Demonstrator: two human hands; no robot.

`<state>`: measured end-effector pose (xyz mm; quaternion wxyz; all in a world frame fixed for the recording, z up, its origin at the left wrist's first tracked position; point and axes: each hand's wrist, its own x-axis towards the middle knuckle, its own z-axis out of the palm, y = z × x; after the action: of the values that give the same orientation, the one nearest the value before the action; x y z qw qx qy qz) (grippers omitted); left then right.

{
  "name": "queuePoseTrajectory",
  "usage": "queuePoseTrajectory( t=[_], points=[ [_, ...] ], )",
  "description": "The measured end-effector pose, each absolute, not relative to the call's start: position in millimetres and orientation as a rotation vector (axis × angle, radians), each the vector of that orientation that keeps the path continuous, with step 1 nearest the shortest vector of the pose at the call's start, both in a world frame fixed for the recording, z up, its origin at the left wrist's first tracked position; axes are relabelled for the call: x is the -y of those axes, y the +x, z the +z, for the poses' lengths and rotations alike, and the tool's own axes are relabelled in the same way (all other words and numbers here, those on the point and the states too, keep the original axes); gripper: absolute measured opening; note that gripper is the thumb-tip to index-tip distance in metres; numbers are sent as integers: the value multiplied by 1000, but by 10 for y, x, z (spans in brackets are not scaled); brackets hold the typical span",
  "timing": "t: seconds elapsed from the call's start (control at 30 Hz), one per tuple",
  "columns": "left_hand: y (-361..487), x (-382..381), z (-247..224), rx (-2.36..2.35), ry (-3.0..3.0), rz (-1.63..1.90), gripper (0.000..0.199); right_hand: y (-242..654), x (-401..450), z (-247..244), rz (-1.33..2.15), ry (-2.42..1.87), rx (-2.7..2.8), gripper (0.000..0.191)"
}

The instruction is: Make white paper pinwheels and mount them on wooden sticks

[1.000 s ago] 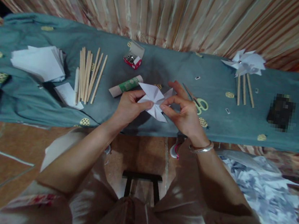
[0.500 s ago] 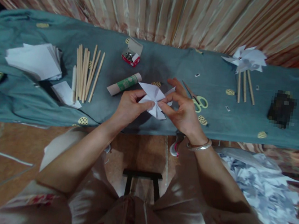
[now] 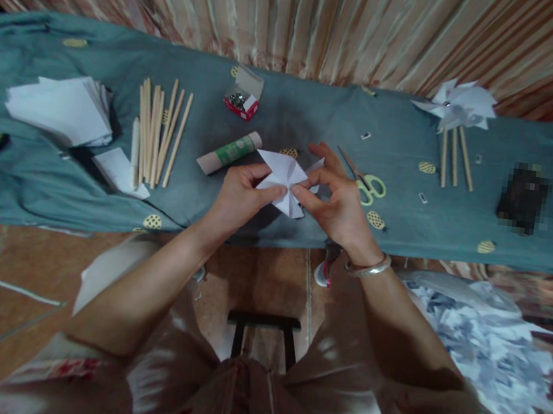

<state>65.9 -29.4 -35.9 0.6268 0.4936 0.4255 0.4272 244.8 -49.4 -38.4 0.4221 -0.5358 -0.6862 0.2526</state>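
Observation:
A white paper pinwheel (image 3: 281, 165), its points folded in toward the middle, is held between both hands above the table. My left hand (image 3: 241, 196) pinches it from the left, the thumb pressed close to the centre. From the right, the thumb and forefinger of my right hand (image 3: 341, 205) close on the paper at the centre, with the other fingers raised. Whether a pin is between those fingertips I cannot tell. Green-handled scissors (image 3: 372, 189) lie just beyond my right hand. A glue stick (image 3: 230, 153) with a green label rests beyond my left hand.
A red box of metal pins (image 3: 241, 103) stands open at the back. Wooden sticks (image 3: 153, 131) and a paper stack (image 3: 61, 107) lie left. Finished pinwheels on sticks (image 3: 462, 109) and a blurred dark object (image 3: 524, 197) lie right. A bag of paper pieces (image 3: 482, 340) sits below the table's right side.
Both hands keep nearly the same grip on the pinwheel. The view has shifted very slightly; nothing was picked up or put down.

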Motion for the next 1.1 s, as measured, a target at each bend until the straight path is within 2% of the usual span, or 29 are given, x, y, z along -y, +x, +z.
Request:
queuePoseTrajectory(
  t=[0.63, 1.1],
  points=[
    [672, 295, -361, -974, 1212, 996, 21, 2408, 503, -416, 613, -1355, 1668, 9],
    [683, 265, -386, -990, 1065, 1035, 19, 2438, 482, -357, 627, -1367, 1619, 8]
  ],
)
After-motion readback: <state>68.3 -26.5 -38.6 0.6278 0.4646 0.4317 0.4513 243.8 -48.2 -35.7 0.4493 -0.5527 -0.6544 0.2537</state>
